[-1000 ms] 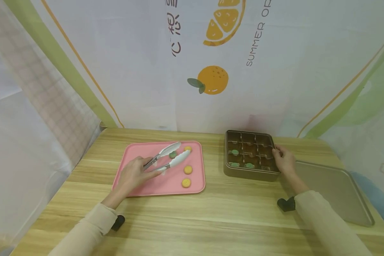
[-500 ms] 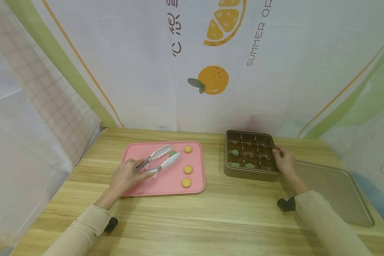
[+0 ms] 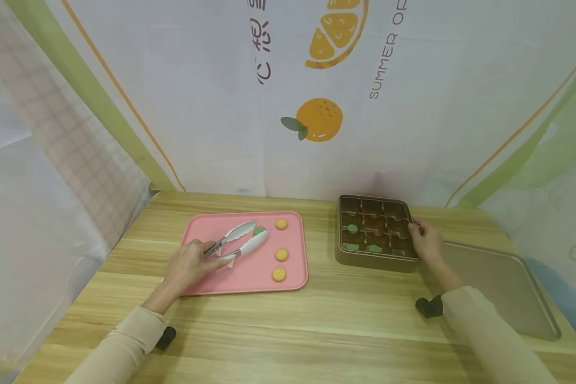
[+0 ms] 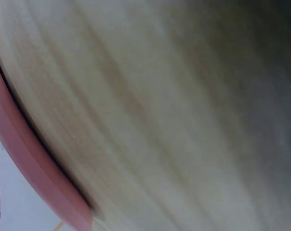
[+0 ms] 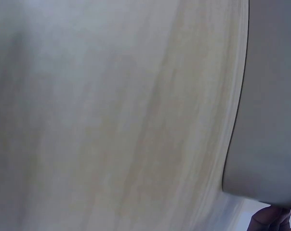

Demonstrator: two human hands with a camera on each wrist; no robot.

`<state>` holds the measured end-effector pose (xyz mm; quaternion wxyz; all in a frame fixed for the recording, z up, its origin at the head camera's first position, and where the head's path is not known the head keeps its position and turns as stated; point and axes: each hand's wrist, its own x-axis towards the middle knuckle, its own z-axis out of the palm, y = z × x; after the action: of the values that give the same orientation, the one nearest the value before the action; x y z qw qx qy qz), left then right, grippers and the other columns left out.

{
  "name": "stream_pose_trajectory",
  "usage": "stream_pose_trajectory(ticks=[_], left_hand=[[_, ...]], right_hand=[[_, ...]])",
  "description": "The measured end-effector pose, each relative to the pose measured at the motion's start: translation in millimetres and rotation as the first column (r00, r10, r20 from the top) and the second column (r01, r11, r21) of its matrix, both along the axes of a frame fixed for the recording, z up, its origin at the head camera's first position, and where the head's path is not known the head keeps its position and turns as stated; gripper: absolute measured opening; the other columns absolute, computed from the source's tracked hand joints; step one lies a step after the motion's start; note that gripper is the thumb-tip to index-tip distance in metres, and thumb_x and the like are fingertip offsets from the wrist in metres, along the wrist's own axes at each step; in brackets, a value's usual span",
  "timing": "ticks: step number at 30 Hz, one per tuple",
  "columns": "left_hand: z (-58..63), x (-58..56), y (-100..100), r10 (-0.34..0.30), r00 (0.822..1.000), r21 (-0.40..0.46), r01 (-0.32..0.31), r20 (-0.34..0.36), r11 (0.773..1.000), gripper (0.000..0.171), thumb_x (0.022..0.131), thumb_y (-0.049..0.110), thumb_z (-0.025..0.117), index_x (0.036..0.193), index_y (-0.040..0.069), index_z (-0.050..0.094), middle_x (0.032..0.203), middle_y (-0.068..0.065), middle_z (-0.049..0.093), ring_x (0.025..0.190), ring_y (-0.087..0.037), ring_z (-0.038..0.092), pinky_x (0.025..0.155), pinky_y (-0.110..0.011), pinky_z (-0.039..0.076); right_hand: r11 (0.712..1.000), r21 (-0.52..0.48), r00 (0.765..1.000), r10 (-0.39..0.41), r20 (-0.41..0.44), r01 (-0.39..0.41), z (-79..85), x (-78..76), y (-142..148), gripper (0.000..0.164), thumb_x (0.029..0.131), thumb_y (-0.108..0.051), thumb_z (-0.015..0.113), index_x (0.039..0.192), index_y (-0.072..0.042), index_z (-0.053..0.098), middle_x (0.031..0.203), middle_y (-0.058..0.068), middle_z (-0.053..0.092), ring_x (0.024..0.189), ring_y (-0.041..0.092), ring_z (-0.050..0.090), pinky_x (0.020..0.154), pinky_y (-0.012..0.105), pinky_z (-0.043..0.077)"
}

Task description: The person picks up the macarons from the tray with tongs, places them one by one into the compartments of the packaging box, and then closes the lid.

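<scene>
My left hand grips a pair of tongs with metal arms and pale scalloped tips, low over the pink tray. The tips are spread on either side of a small green round piece, like a cookie or macaron. Several yellow round pieces, one of them a yellow cookie, lie along the tray's right part. My right hand holds the right side of a brown square box, thumb at its rim. Inside the box a divided insert carries green pieces in some left and front compartments.
A flat grey-brown lid or tray lies at the right, partly under the right forearm. The wooden table ends at a white printed curtain behind, with more cloth at both sides.
My left hand has drawn the tongs back leftward, from near the upper yellow piece to around the green one. My right hand and the box have stayed put.
</scene>
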<state>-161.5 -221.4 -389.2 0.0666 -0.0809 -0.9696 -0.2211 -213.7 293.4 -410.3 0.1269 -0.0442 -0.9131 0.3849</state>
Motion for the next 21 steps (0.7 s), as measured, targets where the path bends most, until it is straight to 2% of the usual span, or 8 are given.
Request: stream_pose_trajectory(ticks=[3, 7, 12, 21], left_hand=[[0.3, 0.4, 0.3, -0.004, 1.0, -0.004, 0.004, -0.007, 1.0, 0.045, 0.071, 0.038, 0.081, 0.097, 0.002, 0.071, 0.06, 0.002, 0.033, 0.052, -0.011, 0.028, 0.046, -0.024, 0.022], [0.5, 1.3, 0.8, -0.013, 0.999, -0.024, 0.013, -0.032, 1.0, 0.044, 0.071, 0.037, 0.081, 0.097, 0.003, 0.071, 0.062, 0.001, 0.036, 0.054, -0.012, 0.031, 0.047, -0.025, 0.024], [1.7, 2.1, 1.9, -0.025, 0.998, -0.053, 0.022, -0.052, 0.998, 0.041, 0.071, 0.037, 0.08, 0.095, 0.005, 0.071, 0.063, 0.0, 0.036, 0.054, -0.013, 0.031, 0.048, -0.026, 0.024], [3.7, 2.2, 3.6, -0.037, 0.998, -0.074, 0.033, -0.048, 0.997, 0.039, 0.072, 0.038, 0.079, 0.096, 0.007, 0.071, 0.064, -0.001, 0.037, 0.054, -0.013, 0.03, 0.048, -0.026, 0.023]], right_hand=[[1.0, 0.002, 1.0, 0.001, -0.008, -0.001, -0.4, -0.3, 0.3, 0.04, 0.101, -0.018, 0.042, 0.128, 0.011, 0.049, 0.081, 0.02, 0.058, 0.049, 0.005, 0.04, 0.044, 0.023, 0.037], [1.0, 0.002, 1.0, 0.008, -0.022, -0.008, -0.5, 0.0, 0.2, 0.039, 0.1, -0.017, 0.043, 0.127, 0.011, 0.049, 0.083, 0.022, 0.059, 0.049, 0.005, 0.039, 0.044, 0.023, 0.037], [1.0, 0.005, 1.0, 0.008, -0.009, -0.008, 0.0, 0.8, 0.5, 0.04, 0.101, -0.018, 0.042, 0.128, 0.011, 0.048, 0.087, 0.023, 0.058, 0.052, 0.006, 0.041, 0.046, 0.023, 0.038], [1.0, 0.008, 1.0, 0.005, -0.008, -0.005, 0.5, 0.7, -0.1, 0.04, 0.101, -0.017, 0.041, 0.128, 0.011, 0.048, 0.095, 0.029, 0.06, 0.061, 0.01, 0.047, 0.051, 0.022, 0.041]])
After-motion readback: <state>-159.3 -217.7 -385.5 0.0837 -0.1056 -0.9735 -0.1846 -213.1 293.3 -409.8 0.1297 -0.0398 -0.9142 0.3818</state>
